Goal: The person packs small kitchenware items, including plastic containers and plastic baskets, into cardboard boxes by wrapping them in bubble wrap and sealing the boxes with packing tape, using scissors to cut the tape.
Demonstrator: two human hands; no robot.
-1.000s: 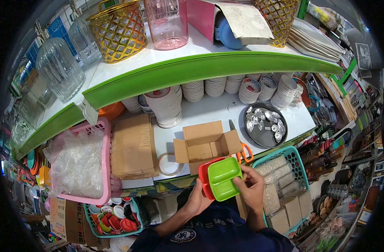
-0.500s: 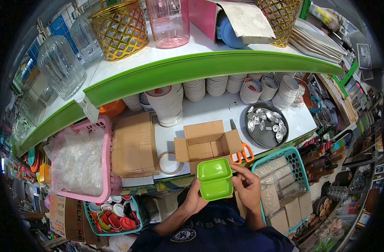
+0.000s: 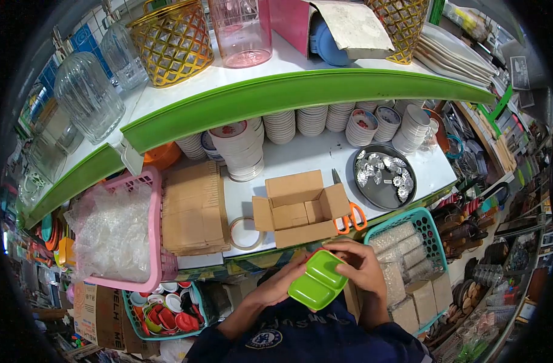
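A green two-compartment dish (image 3: 318, 280) is held tilted in front of my chest, between both hands. My left hand (image 3: 276, 284) grips its left side. The fingers of my right hand (image 3: 362, 266) are bent around its upper right edge. A thin red edge shows along the top of the dish. Just beyond it, an open cardboard box (image 3: 299, 209) rests at the table's front edge with its flaps spread. Orange-handled scissors (image 3: 351, 219) lie beside the box on the right, and a tape roll (image 3: 246, 233) lies on the left.
Flattened cardboard (image 3: 195, 209) and a pink basket of bubble wrap (image 3: 155, 236) are at left. A round dark pan (image 3: 384, 201) holds foil cups. A teal basket of wrapped packs (image 3: 441, 254) stands right, another basket (image 3: 198, 323) lower left. A green-edged shelf (image 3: 300, 91) hangs above stacked bowls.
Both hands have brought the green dish slightly down and nearer to my body, turning it to a slant. The box's near flap is now in plain view.
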